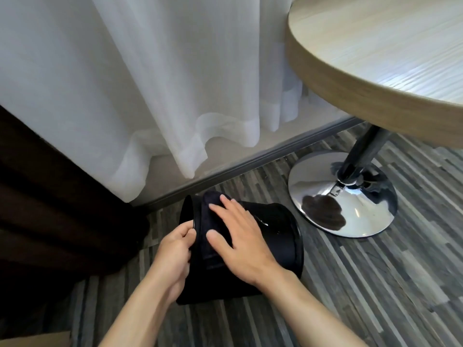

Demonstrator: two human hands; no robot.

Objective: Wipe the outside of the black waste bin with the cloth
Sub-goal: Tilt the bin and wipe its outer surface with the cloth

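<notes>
The black waste bin point(278, 236) lies on its side on the striped floor, its rim toward the left. My left hand point(175, 256) grips that rim, thumb on the outside. A dark cloth point(210, 219) is draped over the bin's upper side near the rim. My right hand point(240, 239) lies flat on the cloth with its fingers spread, pressing it against the bin's wall. The bin's lower side and its opening are hidden behind my arms.
A round wooden table point(375, 101) stands at the right on a black post with a chrome disc base point(343, 199) close to the bin. White sheer curtains point(125, 83) hang behind; a dark brown drape point(50, 209) is at the left.
</notes>
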